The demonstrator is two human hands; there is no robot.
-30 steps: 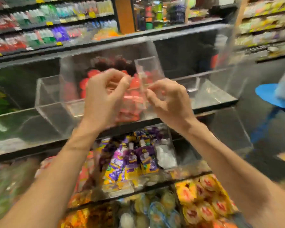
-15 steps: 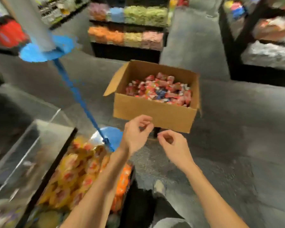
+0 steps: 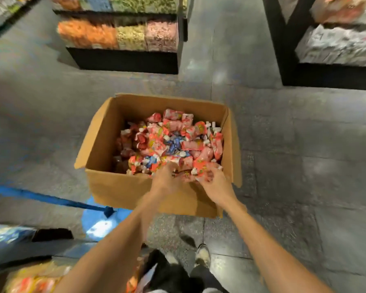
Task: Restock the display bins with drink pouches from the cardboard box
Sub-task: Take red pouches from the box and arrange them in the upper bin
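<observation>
Both hands in the box, near edge.
My fingers (image 3: 208, 174) are down among the red-and-white foil drink pouches (image 3: 173, 140); blurred, so I cannot tell if they are spread or pinching. Left hand (image 3: 165, 181) and right hand (image 3: 217, 186) reach over the near wall of the open brown cardboard box (image 3: 123, 187), which stands on the grey tiled floor (image 3: 294, 166).

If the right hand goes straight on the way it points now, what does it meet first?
The red drink pouches heaped in the cardboard box. The right hand points into the pile's near edge and seems to touch it already, though blur hides the exact contact.
</observation>
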